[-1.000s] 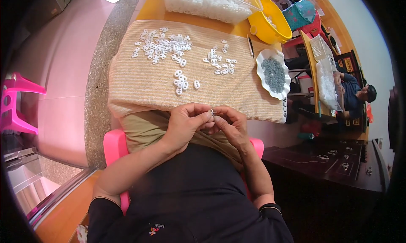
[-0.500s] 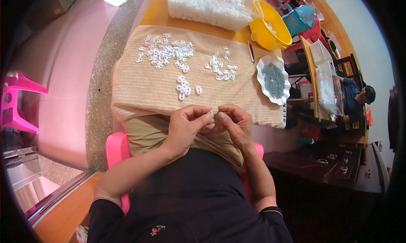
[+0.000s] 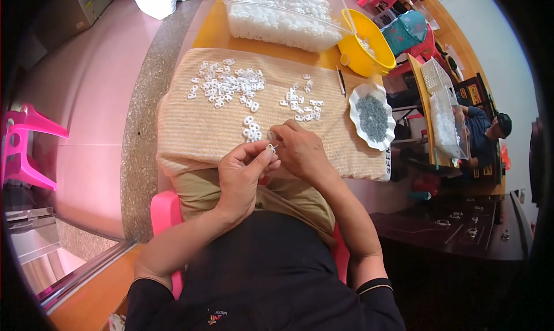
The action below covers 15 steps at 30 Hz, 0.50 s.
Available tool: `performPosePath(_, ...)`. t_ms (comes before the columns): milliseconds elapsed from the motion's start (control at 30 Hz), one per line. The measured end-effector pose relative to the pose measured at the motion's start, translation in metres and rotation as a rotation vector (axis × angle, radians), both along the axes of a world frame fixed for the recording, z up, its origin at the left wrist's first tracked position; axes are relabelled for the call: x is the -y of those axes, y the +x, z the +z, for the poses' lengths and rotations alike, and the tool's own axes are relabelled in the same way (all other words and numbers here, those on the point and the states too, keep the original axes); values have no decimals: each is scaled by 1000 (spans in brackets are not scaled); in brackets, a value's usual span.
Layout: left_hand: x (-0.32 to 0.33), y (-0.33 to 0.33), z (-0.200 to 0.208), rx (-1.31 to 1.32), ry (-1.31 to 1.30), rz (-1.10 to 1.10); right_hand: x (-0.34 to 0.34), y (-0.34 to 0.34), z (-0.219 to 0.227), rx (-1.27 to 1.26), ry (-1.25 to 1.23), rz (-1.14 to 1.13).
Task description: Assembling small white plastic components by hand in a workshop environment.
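My left hand pinches a small white plastic piece between thumb and forefinger; a thin tip sticks out beside it, too small to name. Just beyond, my right hand bends over the towel, its fingertips closed on a single white two-hole piece that they largely cover. Left of those fingertips lies a small cluster of white two-hole pieces. Farther off on the towel are a large scattered pile of similar pieces and a smaller group.
A scalloped white dish of small grey parts stands at the right, near a pen-like tool. Behind are a clear bin full of white pieces and a yellow basin. Another person sits far right; a pink stool stands left.
My right hand has left the left hand's fingertips and reached forward to the single white piece. My left hand keeps its pinch. The whole view has shifted slightly.
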<state>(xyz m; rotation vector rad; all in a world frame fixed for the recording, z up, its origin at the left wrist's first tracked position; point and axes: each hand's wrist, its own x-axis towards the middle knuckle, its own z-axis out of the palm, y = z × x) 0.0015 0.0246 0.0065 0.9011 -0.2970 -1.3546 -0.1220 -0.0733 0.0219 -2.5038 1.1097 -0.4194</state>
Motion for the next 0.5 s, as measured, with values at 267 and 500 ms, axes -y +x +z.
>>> performPosePath(267, 2, 1, -1, -37, -37, 33, 1, 3, -1, -48, 2, -21)
performPosePath(500, 3, 2, -2, -68, -37, 28, 2, -4, -7, 59, -18, 15)
